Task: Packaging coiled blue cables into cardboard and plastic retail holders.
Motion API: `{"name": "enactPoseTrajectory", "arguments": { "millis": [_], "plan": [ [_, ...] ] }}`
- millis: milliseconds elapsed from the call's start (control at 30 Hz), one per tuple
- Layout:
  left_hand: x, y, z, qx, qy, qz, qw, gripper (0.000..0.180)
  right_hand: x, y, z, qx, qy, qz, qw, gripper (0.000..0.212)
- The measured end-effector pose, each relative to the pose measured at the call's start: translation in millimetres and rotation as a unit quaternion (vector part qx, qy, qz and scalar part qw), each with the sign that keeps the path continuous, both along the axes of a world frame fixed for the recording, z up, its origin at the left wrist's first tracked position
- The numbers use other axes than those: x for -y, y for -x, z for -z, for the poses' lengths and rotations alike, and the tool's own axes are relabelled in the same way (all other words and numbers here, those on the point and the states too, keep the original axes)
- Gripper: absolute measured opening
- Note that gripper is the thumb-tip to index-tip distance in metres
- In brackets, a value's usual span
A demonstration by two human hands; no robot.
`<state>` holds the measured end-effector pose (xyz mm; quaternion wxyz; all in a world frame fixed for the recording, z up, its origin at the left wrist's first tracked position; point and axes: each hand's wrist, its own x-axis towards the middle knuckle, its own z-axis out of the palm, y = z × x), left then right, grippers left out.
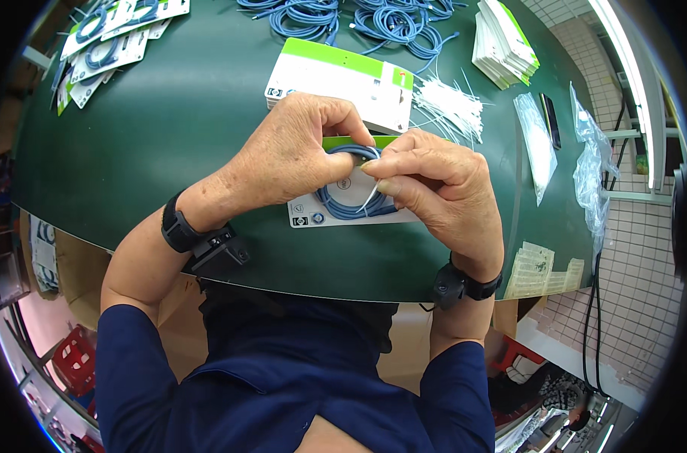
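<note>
A coiled blue cable lies on a white and green backing card right in front of me. My left hand pinches the top of the coil, thumb inside the loop and index finger at a white cable tie. The tie passes around the coil, and its thin tail hangs across the loop. My right hand is closed, with thumb and index fingertip pinching the tie close to the left fingertips. What lies under the right-hand fingers is hidden.
A stack of cards stands just beyond my hands, with loose white cable ties beside it. Coiled blue cables lie at the far edge. Finished-looking carded cables pile up far left; more cards, a phone and plastic bags are right.
</note>
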<state>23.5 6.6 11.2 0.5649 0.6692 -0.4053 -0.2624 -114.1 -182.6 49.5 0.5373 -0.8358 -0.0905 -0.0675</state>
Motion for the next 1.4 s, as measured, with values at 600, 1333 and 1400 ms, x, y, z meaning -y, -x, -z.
{"name": "enactPoseTrajectory", "arguments": {
  "millis": [600, 1333, 1400],
  "plan": [
    [-1.9, -5.5, 0.5, -0.004, 0.022, -0.021, 1.000, 0.021, -16.0, -2.1, -0.2, 0.004, 0.011, 0.077, 0.997, 0.020],
    [-11.3, -12.1, -16.4, -0.031, 0.012, 0.012, 0.999, 0.020, -21.5, -6.8, 15.0, 0.282, 0.180, 0.086, 0.939, 0.027],
    [-11.9, -12.2, -16.9, -0.034, 0.011, 0.009, 0.999, 0.020, -22.9, -6.3, 16.1, 0.286, 0.183, 0.084, 0.937, 0.026]
  ]
}}
